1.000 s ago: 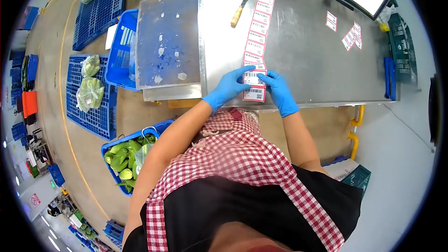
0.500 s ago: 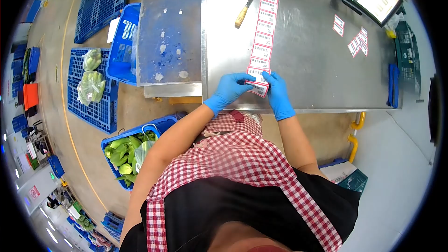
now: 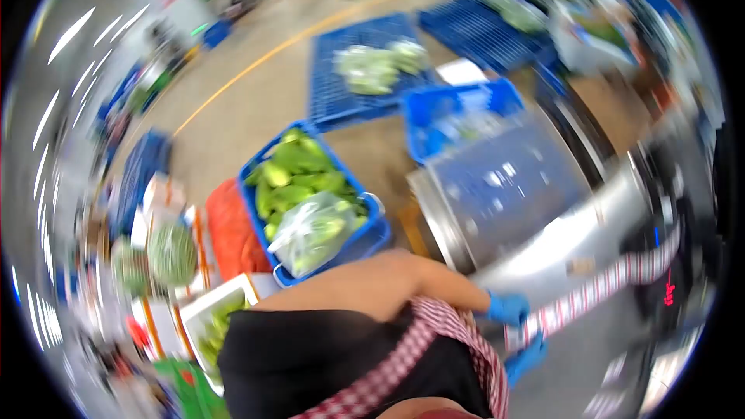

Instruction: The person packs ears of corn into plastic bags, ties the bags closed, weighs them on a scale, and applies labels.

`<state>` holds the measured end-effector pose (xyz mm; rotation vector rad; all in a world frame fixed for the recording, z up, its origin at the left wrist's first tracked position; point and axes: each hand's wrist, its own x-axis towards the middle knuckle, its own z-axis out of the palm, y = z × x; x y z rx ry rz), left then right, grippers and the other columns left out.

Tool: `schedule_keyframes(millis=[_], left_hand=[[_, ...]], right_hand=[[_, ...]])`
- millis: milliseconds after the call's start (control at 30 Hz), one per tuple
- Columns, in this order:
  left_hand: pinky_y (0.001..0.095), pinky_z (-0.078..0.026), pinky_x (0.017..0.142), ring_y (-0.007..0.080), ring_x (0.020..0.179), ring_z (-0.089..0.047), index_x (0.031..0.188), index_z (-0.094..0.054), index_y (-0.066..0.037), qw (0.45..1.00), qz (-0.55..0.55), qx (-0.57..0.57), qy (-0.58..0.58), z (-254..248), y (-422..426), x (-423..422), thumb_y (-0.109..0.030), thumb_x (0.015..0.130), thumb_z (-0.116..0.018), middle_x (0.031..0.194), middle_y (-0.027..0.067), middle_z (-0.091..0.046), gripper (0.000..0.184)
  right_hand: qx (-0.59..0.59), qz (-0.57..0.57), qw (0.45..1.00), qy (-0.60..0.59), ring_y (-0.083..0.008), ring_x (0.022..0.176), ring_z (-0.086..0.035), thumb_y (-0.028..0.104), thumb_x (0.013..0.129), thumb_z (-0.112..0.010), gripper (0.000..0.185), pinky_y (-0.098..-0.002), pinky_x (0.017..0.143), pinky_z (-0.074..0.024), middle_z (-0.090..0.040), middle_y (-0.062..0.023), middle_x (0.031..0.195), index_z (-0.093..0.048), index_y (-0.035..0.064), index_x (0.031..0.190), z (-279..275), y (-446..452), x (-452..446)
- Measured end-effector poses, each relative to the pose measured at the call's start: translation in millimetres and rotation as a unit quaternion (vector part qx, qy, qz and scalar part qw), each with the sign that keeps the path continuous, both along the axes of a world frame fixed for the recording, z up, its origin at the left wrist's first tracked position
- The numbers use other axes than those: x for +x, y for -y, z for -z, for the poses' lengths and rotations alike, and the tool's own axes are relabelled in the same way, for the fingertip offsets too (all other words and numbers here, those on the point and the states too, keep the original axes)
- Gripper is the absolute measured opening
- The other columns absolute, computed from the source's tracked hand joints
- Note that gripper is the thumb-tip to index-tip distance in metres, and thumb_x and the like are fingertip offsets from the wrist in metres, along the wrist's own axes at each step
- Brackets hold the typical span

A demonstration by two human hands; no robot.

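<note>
A long strip of printed labels (image 3: 597, 295) with red borders runs across the steel table, its near end between my two gloved hands. My left hand (image 3: 508, 308), in a blue glove, is closed at the upper edge of the strip's end. Opposite it, at the lower edge, my right hand (image 3: 528, 358) pinches the strip, also in a blue glove. Motion blur smears the fingertips and the print on the labels.
The steel table (image 3: 555, 252) adjoins a worn blue-grey panel (image 3: 512, 178). Beside my left arm stands a blue crate (image 3: 252, 213) of green vegetables with a bagged portion on top. Bagged vegetables (image 3: 369, 70) lie on a blue pallet (image 3: 334, 105). Another blue crate (image 3: 415, 128) is behind the panel.
My view has swung left and tilted, bringing the floor, crates and pallets to the middle. Both hands now appear at the lower right, still at the strip's end.
</note>
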<state>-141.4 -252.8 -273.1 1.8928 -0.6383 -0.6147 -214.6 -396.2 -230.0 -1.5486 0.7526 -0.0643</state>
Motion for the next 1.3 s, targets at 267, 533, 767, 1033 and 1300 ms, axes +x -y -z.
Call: schedule_keyframes(millis=[267, 533, 767, 1033, 1300], left_hand=[[0.0338, -0.047, 0.061, 0.0224, 0.070, -0.060, 0.084, -0.064, -0.008, 0.984, -0.129, -0.113, -0.043, -13.0, -3.1, 8.5, -0.011, 0.055, -0.070, 0.076, 0.0092, -0.063, 0.031], [0.0320, -0.049, 0.063, 0.0233, 0.071, -0.063, 0.080, -0.067, -0.007, 0.994, -0.085, -0.075, -0.007, -9.7, -7.5, 8.6, -0.018, 0.057, -0.075, 0.079, 0.0098, -0.065, 0.027], [0.0321, -0.048, 0.061, 0.0224, 0.066, -0.062, 0.071, -0.068, -0.009, 0.996, -0.082, -0.028, -0.001, -18.3, -11.7, 4.7, -0.017, 0.057, -0.074, 0.073, 0.0076, -0.065, 0.017], [0.0412, -0.047, 0.060, 0.0351, 0.065, -0.059, 0.063, -0.063, -0.004, 0.958, -0.162, 0.054, 0.232, -27.9, -11.7, -6.6, -0.020, 0.058, -0.063, 0.069, 0.0173, -0.061, 0.016], [0.0380, -0.046, 0.057, 0.0275, 0.063, -0.058, 0.071, -0.066, -0.009, 0.976, -0.139, -0.034, 0.166, -56.3, -46.5, -9.9, -0.019, 0.064, -0.063, 0.067, 0.0117, -0.060, 0.012]], right_hand=[[-0.199, -0.167, 0.966, 0.005, -0.0176, 0.069, -0.048, 0.031, 0.086, -0.053, 0.035, -0.0338, 0.063, -0.0423, -0.055, -0.0105, 0.080, -0.057, -0.0035, 0.087, 43.7, -1.3, 36.5], [-0.212, -0.204, 0.956, 0.005, -0.0185, 0.070, -0.049, 0.030, 0.085, -0.053, 0.034, -0.0341, 0.064, -0.0428, -0.056, -0.0113, 0.082, -0.057, -0.0039, 0.089, 41.1, -26.8, 48.3], [-0.217, -0.218, 0.952, 0.004, -0.0193, 0.071, -0.050, 0.028, 0.085, -0.053, 0.033, -0.0343, 0.064, -0.0432, -0.057, -0.0120, 0.083, -0.056, -0.0042, 0.091, 43.1, -28.4, 51.6], [-0.226, -0.219, 0.949, 0.005, -0.0202, 0.072, -0.051, 0.027, 0.085, -0.053, 0.032, -0.0346, 0.065, -0.0437, -0.058, -0.0128, 0.085, -0.056, -0.0045, 0.093, 43.8, -11.4, 43.8], [-0.243, -0.204, 0.948, 0.005, -0.0211, 0.073, -0.052, 0.025, 0.084, -0.053, 0.032, -0.0349, 0.066, -0.0442, -0.058, -0.0136, 0.086, -0.056, -0.0049, 0.095, 32.3, 8.4, 32.8]])
